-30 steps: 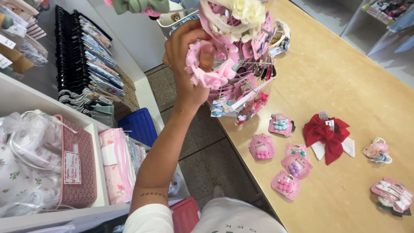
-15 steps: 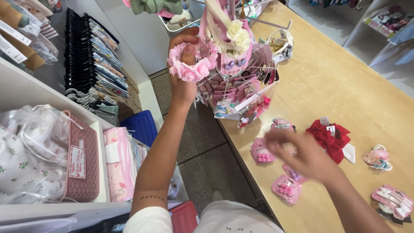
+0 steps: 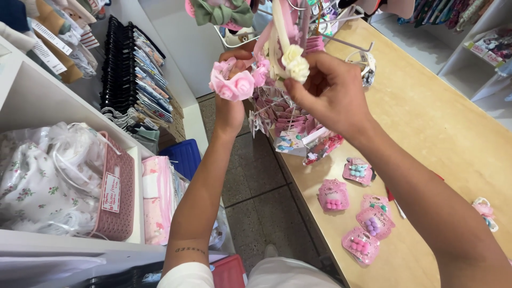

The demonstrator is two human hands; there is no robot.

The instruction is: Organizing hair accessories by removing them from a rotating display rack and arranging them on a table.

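Note:
My left hand (image 3: 234, 74) is raised beside a wire display rack (image 3: 298, 80) hung with hair accessories and grips a pink headband with fabric roses (image 3: 233, 82). My right hand (image 3: 330, 90) has reached across to the same rack and pinches a hanging piece topped with a cream flower (image 3: 296, 63). Both hands are close together, high over the left edge of the wooden counter (image 3: 448, 133). Below the rack, several pink cards of hair clips (image 3: 333, 194) lie flat on the counter.
A white shelf (image 3: 32, 101) on the left holds a pink basket (image 3: 114, 197) with bagged floral clothes and folded pink packs (image 3: 157, 200). Black hangers with garments (image 3: 133, 80) hang behind. A blue bin (image 3: 184, 157) stands on the tiled floor. A small accessory (image 3: 484, 209) lies at the counter's right.
My right hand has risen from over the counter's clip cards to the rack and taken hold of the cream-flower piece. My left hand stayed raised with the pink headband.

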